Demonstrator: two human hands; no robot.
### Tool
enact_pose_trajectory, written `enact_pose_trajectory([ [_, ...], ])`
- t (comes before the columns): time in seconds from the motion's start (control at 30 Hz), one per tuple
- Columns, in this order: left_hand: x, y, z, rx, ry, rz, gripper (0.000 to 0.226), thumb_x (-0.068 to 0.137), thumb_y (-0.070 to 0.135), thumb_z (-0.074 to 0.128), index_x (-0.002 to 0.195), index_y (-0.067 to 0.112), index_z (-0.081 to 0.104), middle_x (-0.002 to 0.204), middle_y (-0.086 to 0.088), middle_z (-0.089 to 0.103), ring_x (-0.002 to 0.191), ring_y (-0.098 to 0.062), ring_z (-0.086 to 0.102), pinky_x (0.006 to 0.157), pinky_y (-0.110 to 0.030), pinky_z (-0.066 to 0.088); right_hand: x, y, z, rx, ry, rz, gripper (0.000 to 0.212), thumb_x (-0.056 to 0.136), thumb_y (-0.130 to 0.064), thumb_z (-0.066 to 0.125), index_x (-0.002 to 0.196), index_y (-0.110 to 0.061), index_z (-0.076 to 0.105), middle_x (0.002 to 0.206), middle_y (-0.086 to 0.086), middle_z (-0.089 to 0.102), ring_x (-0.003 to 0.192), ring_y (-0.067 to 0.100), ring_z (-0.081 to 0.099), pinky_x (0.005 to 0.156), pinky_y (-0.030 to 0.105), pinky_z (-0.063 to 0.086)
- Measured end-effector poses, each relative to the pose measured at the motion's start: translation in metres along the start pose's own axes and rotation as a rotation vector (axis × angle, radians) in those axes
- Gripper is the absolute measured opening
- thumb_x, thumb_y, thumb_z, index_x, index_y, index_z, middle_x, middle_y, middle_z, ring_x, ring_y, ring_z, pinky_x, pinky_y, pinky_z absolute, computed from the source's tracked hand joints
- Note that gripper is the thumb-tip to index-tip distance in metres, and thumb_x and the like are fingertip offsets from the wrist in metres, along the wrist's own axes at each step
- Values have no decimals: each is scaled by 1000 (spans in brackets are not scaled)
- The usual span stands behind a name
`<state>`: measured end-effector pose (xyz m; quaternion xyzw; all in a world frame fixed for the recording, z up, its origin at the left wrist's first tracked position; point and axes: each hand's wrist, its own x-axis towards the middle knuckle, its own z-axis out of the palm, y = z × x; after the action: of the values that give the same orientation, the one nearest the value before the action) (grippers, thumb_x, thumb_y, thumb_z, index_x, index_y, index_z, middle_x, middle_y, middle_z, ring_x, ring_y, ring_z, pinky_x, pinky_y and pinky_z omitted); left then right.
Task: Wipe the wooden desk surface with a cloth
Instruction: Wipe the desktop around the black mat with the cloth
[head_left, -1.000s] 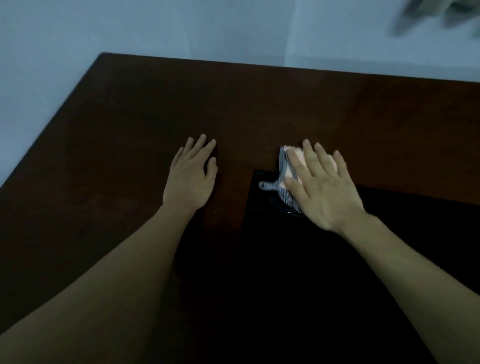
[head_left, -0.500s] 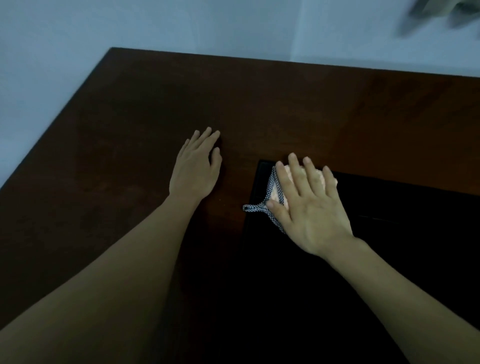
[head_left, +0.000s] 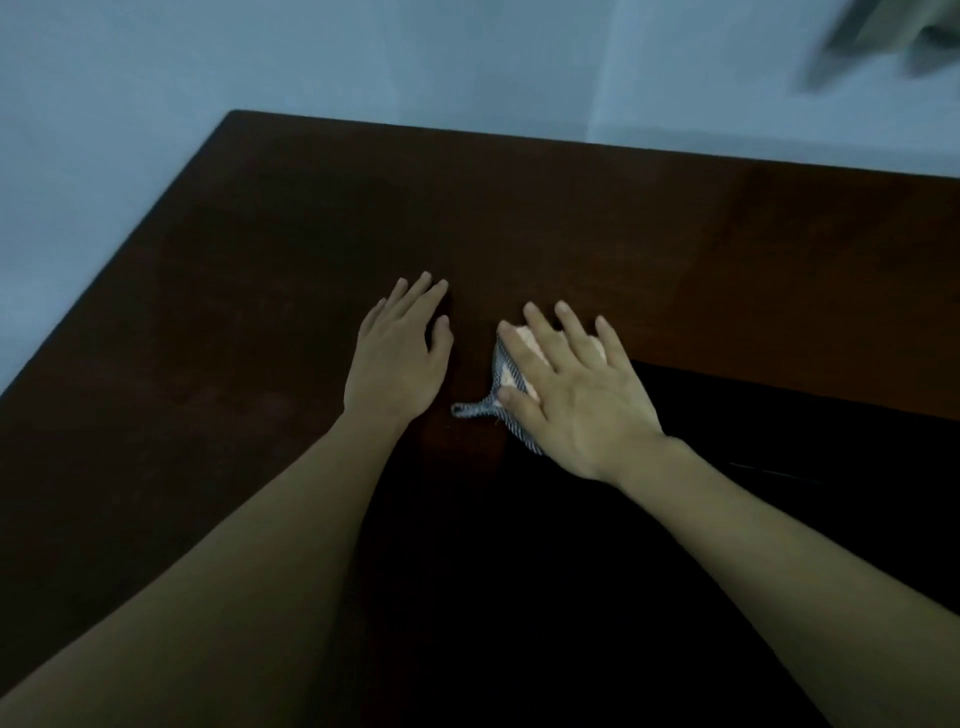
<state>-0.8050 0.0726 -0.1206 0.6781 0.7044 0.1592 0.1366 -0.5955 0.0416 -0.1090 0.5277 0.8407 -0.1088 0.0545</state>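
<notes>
Head view: the right hand (head_left: 582, 400) lies flat, fingers spread, pressing the cloth (head_left: 506, 382) onto the desk (head_left: 260, 270); just left of the cloth, the left hand (head_left: 397, 364) rests open, empty.

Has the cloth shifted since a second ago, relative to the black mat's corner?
Yes. The cloth, under the flat right hand, now lies mostly left of the black mat corner on bare wood of the desk; earlier it sat over that corner.
</notes>
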Motion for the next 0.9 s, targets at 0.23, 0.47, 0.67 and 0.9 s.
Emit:
enact_pose_trajectory([
  [0.23,1,2,1,24,-8,-7,49,108,35,36,156,28,33,167,6,23,155,-11,11,126,-35,10,-19,-9,3,-44,10,-6,63,107,-55,5,163,-29,-7,172,4,-10,156,26,-16,123,50,-14],
  [0.47,-1,-1,-1,-3,-28,13,49,108,34,35,156,26,35,166,5,24,155,-12,11,126,-37,10,-78,2,25,-36,5,-54,62,107,-54,16,162,-26,20,170,7,19,157,30,11,123,53,5],
  [0.67,1,-2,0,12,-13,7,48,108,35,35,156,27,36,166,6,25,154,-11,12,125,-35,10,-56,1,18,-29,-21,-90,63,106,-55,14,163,-28,19,170,6,19,157,32,11,124,56,8],
  [0.9,2,-2,2,40,-8,-2,49,108,36,35,156,29,34,166,6,24,154,-10,11,125,-34,9,9,3,-13,26,-38,43,60,110,-47,10,162,-28,-11,171,1,-15,156,22,-17,126,46,-10],
])
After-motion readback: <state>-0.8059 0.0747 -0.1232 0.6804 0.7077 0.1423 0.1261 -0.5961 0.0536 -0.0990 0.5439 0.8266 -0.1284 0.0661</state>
